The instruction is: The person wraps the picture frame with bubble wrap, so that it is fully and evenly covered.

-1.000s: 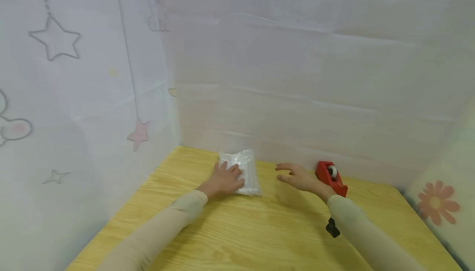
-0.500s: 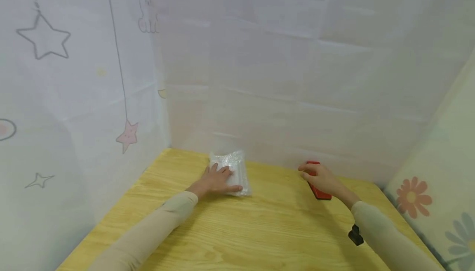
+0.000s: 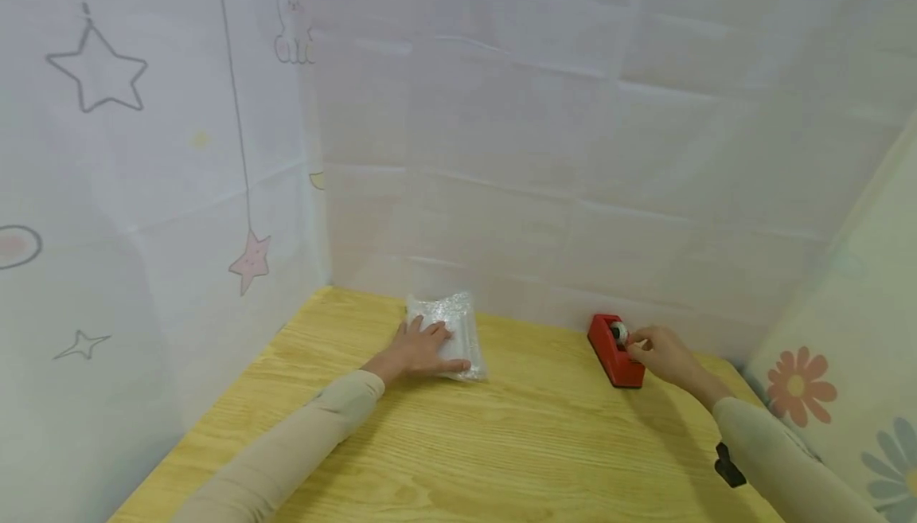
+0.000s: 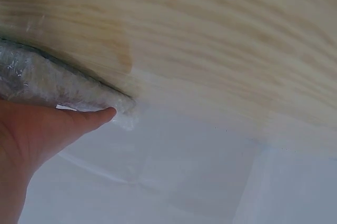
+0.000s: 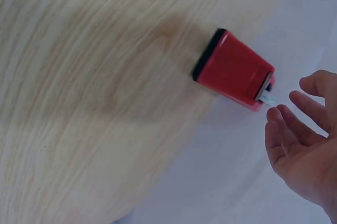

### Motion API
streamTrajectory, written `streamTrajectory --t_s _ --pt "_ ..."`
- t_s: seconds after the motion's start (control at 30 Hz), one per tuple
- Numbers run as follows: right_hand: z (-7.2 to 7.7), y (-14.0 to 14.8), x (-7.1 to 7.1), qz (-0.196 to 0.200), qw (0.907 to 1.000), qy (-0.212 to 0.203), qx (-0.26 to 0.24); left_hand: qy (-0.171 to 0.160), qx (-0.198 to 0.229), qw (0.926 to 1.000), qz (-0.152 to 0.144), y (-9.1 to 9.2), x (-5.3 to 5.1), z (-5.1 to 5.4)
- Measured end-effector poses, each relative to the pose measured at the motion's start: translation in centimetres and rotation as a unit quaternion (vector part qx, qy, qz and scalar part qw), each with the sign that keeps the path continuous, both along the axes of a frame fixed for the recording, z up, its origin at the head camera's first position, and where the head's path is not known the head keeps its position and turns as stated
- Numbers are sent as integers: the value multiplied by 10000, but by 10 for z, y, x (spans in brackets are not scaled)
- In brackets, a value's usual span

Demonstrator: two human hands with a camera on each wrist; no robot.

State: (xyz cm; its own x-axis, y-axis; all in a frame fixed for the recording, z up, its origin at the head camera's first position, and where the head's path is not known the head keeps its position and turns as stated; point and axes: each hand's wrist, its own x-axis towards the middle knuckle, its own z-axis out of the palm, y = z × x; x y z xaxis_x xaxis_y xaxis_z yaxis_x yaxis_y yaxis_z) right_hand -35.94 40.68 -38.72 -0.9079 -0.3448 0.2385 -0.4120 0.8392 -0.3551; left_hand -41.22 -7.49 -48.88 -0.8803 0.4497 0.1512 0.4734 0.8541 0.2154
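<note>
Pale printed sheets (image 3: pixel 501 109) cover the walls, over a big wood-grain table (image 3: pixel 466 443). Two long sleeves reach in from the near side; there's some small black thing (image 3: pixel 729 467) by the right one, can't make out what. Bubble-wrapped package (image 3: pixel 467 337) lies flat toward the table's far left. Wrap's on, but I can't spot any tape on the part that shows, so I'd say the tape work has barely started. Red tape dispenser (image 3: pixel 614 362) stands well to the right, sheet close behind it.

Left hand (image 3: pixel 418 350) rests on the package, fingers spread wide, which hides some of its top. Right hand (image 3: pixel 665 356) is at the cutter, fingers bent in and close together. Small tape roll (image 3: pixel 622 333) in the dispenser, and a short tape end (image 5: pixel 267 98) pokes past the blade; can't tell if the fingertips actually have it.
</note>
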Motion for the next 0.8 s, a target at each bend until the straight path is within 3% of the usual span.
streamTrajectory --t_s 0.3,0.53,0.8 --pt "-14 18 -5 -657 9971 -362 -130 60 20 10000 3 0 1 0" --pt "-21 25 -9 -1305 9839 -1139 -451 75 40 10000 13 1 5 -1" --pt "-18 18 -13 -1206 9855 -1103 -450 158 -49 9999 36 0 6 2"
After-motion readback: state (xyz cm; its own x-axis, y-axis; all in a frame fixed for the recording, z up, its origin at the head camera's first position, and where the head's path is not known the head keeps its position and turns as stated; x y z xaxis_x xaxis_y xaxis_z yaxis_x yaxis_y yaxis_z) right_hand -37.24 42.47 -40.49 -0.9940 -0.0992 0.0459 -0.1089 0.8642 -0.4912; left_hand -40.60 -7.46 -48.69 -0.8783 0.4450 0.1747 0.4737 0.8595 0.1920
